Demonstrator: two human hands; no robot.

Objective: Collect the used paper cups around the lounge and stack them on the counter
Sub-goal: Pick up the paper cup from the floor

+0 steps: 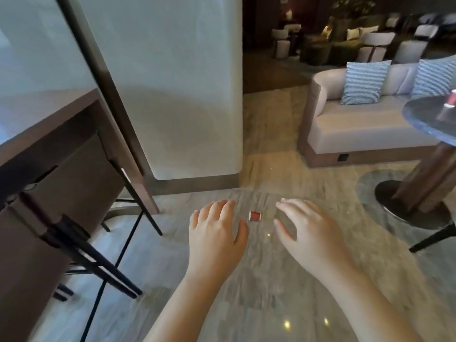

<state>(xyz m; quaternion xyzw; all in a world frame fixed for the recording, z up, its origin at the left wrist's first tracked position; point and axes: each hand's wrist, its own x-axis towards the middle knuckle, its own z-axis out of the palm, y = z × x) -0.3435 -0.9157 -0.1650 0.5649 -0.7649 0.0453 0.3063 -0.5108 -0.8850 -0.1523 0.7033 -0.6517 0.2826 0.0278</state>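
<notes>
Down on the pale marble floor (271, 287), just under the middle of the view, a small red paper cup (255, 215) lies on its side. It shows in the gap between the two hands and touches neither.

The left hand (217, 230) is at the cup's 9 o'clock, palm down, back to the camera. Its fingers (223, 206) are straight, lightly spread and hold nothing. The right hand (311, 228) is at the cup's 3 o'clock, also palm down. Its fingers (291, 206) are loosely extended and slightly apart, with the thumb pointing toward the cup, and it too holds nothing. Both bare forearms reach in from 6 o'clock.

At 3 o'clock, by the right edge, a round dark stone table (424, 119) stands on a wooden pedestal. A second red cup (451, 98) stands on it, blurred and cut off by the frame. Beyond the table, toward 2 o'clock, a curved beige sofa (357, 129) carries striped cushions (362, 82). A white rounded pillar (172, 95) rises at 12 o'clock. At 9 o'clock stands a dark wooden unit (61, 169) with thin black chair legs (138, 213) beside it.
</notes>
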